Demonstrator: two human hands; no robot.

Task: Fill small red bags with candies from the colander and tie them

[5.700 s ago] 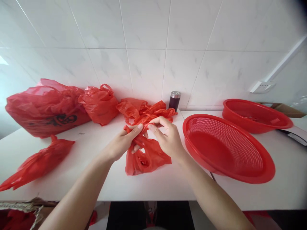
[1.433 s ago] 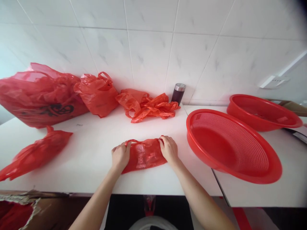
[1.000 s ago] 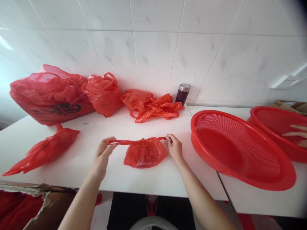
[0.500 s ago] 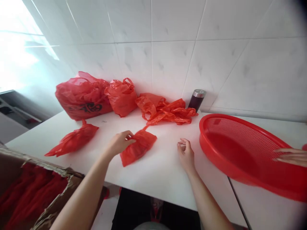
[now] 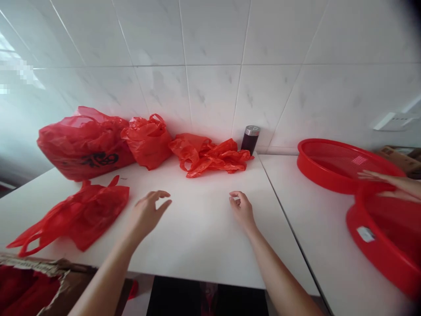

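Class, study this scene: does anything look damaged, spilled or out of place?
Yes: the cardboard box at the lower left looks damaged, its upper edge ragged and torn rather than straight. The red bags beside the left hand lie crumpled and overlapping, but no spill shows.

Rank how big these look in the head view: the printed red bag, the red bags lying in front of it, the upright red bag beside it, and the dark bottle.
1. Printed red bag and red bags lying in front: too alike to rank, the latter being nearer the camera.
2. Upright red bag.
3. Dark bottle.
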